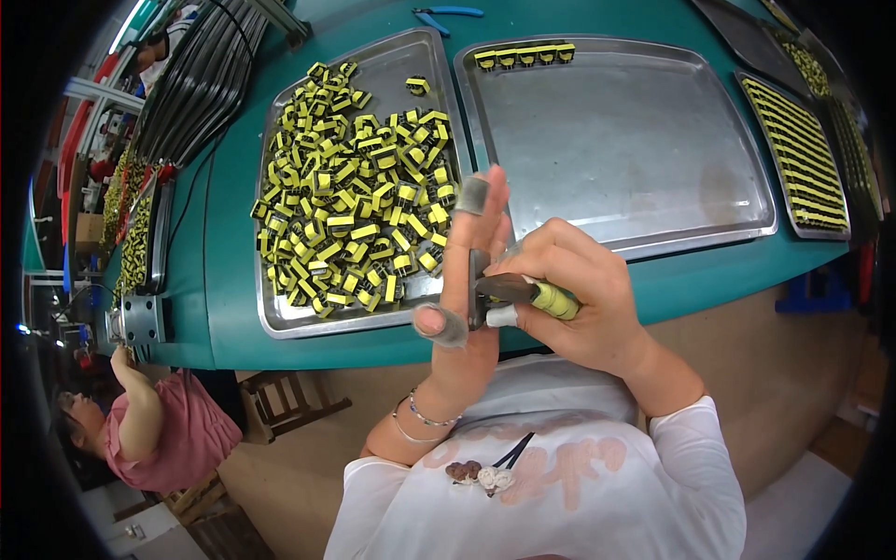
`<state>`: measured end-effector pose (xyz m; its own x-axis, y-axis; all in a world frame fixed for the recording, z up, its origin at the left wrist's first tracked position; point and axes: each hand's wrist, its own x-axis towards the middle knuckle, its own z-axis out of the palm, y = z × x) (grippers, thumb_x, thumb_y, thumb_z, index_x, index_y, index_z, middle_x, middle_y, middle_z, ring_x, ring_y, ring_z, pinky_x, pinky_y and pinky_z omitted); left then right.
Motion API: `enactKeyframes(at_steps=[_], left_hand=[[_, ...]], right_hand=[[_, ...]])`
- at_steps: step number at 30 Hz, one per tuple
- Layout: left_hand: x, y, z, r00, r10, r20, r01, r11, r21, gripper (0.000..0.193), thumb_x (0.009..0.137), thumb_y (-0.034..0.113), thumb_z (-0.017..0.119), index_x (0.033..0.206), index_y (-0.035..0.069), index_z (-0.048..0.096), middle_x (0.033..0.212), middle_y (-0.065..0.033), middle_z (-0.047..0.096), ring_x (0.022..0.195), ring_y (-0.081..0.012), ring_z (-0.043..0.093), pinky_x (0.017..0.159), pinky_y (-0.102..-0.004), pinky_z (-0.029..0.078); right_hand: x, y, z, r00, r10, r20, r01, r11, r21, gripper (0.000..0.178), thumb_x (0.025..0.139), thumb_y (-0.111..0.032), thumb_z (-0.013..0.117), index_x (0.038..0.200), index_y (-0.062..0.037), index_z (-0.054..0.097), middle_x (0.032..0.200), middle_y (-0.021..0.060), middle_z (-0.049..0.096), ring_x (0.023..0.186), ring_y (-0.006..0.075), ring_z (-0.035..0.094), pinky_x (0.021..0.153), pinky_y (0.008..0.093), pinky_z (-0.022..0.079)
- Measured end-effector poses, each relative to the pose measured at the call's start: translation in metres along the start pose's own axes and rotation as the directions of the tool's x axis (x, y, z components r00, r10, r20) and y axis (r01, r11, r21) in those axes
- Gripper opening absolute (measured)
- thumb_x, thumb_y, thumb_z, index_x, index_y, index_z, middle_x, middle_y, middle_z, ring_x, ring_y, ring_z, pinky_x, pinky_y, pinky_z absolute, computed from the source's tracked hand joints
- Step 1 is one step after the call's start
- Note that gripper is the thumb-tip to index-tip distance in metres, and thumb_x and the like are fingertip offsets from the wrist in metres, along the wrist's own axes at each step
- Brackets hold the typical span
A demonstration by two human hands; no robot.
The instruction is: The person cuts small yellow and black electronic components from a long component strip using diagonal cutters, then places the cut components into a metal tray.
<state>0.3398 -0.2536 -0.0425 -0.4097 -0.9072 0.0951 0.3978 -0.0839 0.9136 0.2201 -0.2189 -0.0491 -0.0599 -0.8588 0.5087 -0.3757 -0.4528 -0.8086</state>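
Observation:
My left hand (471, 280) is raised over the table's front edge, its fingers stretched out and grey covers on the thumb and a fingertip. My right hand (588, 294) closes around a hand tool with a green grip (556, 301) and a dark metal head; a pale cover wraps one of its fingers. The tool's dark head lies against my left palm, and its exact kind is hard to make out. On the left, a metal tray (280, 322) carries a heap of small yellow-and-black coil parts (355, 201). A second tray (616, 140) holds a short row of such parts (525, 56) along its far edge.
Blue-handled pliers (450, 12) lie behind the trays on the green table (373, 353). At the right, another tray (798, 154) holds parts in rows. Stacked dark trays (201, 84) stand at the left. A person in pink (173, 429) works at the lower left, near a wooden stool (289, 401).

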Motion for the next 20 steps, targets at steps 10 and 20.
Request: enactKeyframes(at_steps=[10, 20], left_hand=[[0.002, -0.004, -0.011, 0.972, -0.1, 0.214, 0.113, 0.993, -0.046, 0.103, 0.08, 0.08, 0.03, 0.145, 0.002, 0.018, 0.15, -0.0179, 0.022, 0.139, -0.0285, 0.023, 0.113, -0.0425, 0.02], [-0.004, 0.0, -0.02, 0.945, -0.239, 0.224, 0.228, 0.971, 0.073, 0.096, 0.082, 0.065, 0.053, 0.144, -0.001, 0.02, 0.136, -0.0295, 0.042, 0.11, -0.0182, 0.054, 0.092, -0.0263, 0.043]], right_hand=[[-0.001, 0.001, -0.006, 0.999, -0.023, 0.049, 0.024, 0.999, -0.034, 0.046, 0.054, 0.005, 0.07, 0.098, -0.0073, 0.068, 0.087, 0.0066, 0.056, 0.072, 0.0191, 0.056, 0.063, 0.0288, 0.046], [-0.013, 0.013, -0.008, 0.906, -0.387, 0.174, 0.419, 0.881, -0.219, 0.031, 0.067, -0.004, 0.067, 0.098, -0.0086, 0.068, 0.091, 0.0065, 0.057, 0.072, 0.0198, 0.054, 0.062, 0.0326, 0.047]])
